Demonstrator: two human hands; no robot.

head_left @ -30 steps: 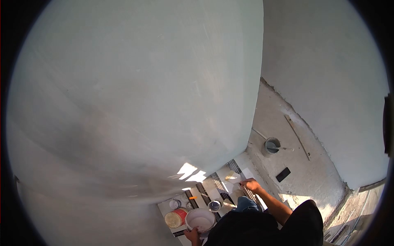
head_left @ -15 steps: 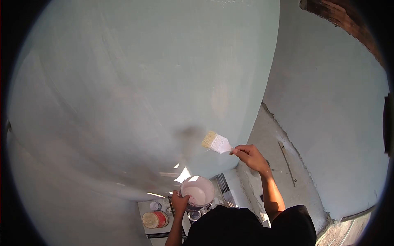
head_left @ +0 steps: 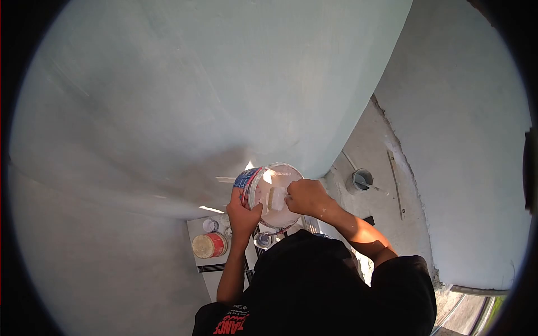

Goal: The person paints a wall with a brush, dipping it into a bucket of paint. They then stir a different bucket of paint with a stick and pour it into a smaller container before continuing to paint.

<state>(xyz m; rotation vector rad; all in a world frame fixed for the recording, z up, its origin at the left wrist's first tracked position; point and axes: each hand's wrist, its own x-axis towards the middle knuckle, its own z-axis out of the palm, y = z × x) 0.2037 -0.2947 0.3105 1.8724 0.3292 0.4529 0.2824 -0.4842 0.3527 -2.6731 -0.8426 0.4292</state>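
My left hand [head_left: 244, 217] grips the rim and side of a paint bucket [head_left: 246, 180], which has a blue and red label and is tipped so that its inside faces me. Pale pinkish-white paint coats the inner wall. Closed around the handle of a wide paintbrush [head_left: 276, 199], my right hand [head_left: 306, 197] reaches over the bucket's right rim. The brush head is inside the bucket, its bristles pointing left. Most of the handle is hidden by my fingers.
A pale green-grey wall [head_left: 213, 84] rises in front. Below left, a red container [head_left: 210, 245] and small tubs [head_left: 262, 239] stand on a tiled surface. A grey bucket [head_left: 361, 180] with a stick and a long flat bar [head_left: 395, 185] lie to the right.
My right hand has brought the paintbrush down from near the wall into the bucket. My left hand has raised the bucket and tipped it. The view has shifted a little.
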